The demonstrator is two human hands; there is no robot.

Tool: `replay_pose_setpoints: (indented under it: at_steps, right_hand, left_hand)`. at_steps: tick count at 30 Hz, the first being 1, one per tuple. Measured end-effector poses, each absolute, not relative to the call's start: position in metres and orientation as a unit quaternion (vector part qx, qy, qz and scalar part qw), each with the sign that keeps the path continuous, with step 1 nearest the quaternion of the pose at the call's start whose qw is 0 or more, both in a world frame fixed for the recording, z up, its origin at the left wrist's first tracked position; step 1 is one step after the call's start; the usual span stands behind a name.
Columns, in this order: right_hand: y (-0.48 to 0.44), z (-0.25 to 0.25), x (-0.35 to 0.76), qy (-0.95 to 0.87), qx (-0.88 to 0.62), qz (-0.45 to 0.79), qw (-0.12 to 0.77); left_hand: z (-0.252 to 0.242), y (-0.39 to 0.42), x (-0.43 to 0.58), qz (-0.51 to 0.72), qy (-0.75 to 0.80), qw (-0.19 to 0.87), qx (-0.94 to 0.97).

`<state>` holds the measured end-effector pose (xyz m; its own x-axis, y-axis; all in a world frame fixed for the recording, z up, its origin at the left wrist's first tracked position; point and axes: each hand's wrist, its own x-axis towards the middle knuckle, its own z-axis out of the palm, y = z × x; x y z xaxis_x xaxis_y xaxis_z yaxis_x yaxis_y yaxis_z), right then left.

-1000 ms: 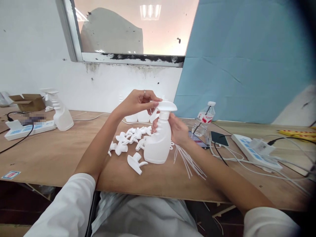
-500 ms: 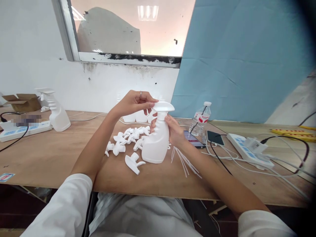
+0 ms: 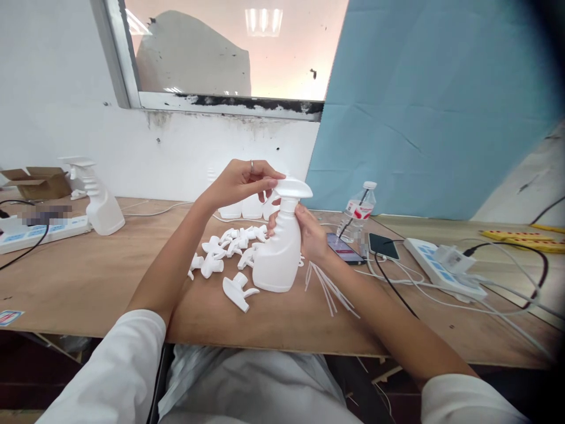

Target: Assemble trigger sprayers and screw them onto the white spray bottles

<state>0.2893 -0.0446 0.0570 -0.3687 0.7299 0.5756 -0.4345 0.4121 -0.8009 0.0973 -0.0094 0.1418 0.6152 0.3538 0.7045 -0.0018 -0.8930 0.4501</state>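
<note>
A white spray bottle (image 3: 277, 259) stands upright on the wooden table (image 3: 88, 277) in front of me. My right hand (image 3: 309, 234) is wrapped round its neck. My left hand (image 3: 242, 181) pinches the white trigger head (image 3: 292, 188) sitting on top of the bottle; a ring shows on one finger. Left of the bottle lies a heap of several loose white trigger heads (image 3: 227, 250), one (image 3: 238, 291) nearest to me. A bundle of thin white dip tubes (image 3: 329, 288) lies to the bottle's right.
A finished spray bottle (image 3: 99, 203) stands at the far left near a power strip (image 3: 42, 229) and a cardboard box (image 3: 37, 181). More white bottles (image 3: 245, 207) stand behind my hands. A water bottle (image 3: 356, 213), two phones (image 3: 384, 246), another power strip (image 3: 444, 265) and cables lie on the right.
Both hands stay on the bottle and its trigger head; my left fingers shifted slightly on the head. The view drifted a little to the right.
</note>
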Motion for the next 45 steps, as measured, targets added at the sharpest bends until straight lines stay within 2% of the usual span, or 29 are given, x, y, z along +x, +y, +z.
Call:
replay_pose_setpoints:
  at_steps: [15,23,45]
  right_hand:
    - [-0.047,0.057,0.286,-0.639,-0.131,0.492,0.576]
    - [-0.050,0.057,0.286,-0.646,-0.135,0.487,0.573]
    - [-0.048,0.057,0.286,-0.643,-0.142,0.489,0.572]
  left_hand:
    - [0.144,-0.012,0.097,0.415,0.111,0.207,0.879]
    - [0.145,-0.017,0.098,0.414,0.110,0.231,0.874]
    - [0.147,-0.020,0.097,0.403,0.122,0.219,0.880]
